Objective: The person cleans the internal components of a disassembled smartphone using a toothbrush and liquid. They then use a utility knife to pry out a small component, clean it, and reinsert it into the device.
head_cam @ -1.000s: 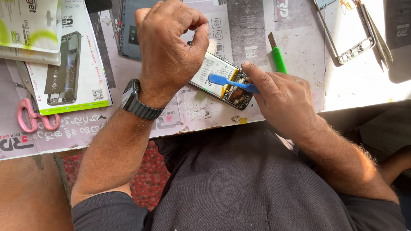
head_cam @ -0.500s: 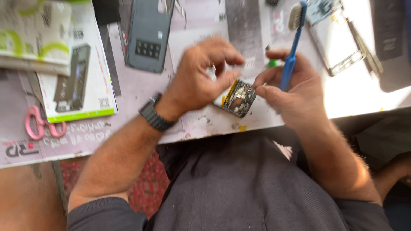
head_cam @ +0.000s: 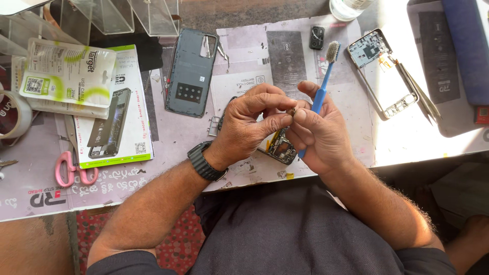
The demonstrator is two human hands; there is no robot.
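Near the middle of the frame both hands meet above the counter (head_cam: 356,147): the left hand (head_cam: 252,125) pinches a tiny brownish part (head_cam: 292,110) between thumb and forefinger, and the right hand (head_cam: 318,133) closes its forefinger and thumb on the same part from the other side, so each grip is clenched on it. The right hand also keeps a blue toothbrush (head_cam: 322,84) trapped against its palm, bristles pointing to the upper right of the frame. Just below the hands, partly hidden by them, lies an opened phone body (head_cam: 279,147) with its circuit board exposed. What the small part is cannot be told for sure; it may be a connector or a small module lifted from the board. The step in hand looks like inspecting or cleaning this piece while it is held up close. The next move would call for a steady pinch and fine fingertip control, since the part is small enough to slip and drop among the clutter. A grey back cover (head_cam: 191,71) lies left of centre, a bare phone frame (head_cam: 384,76) with tweezers (head_cam: 417,91) sits at upper right, and pink scissors (head_cam: 69,168) rest at lower left
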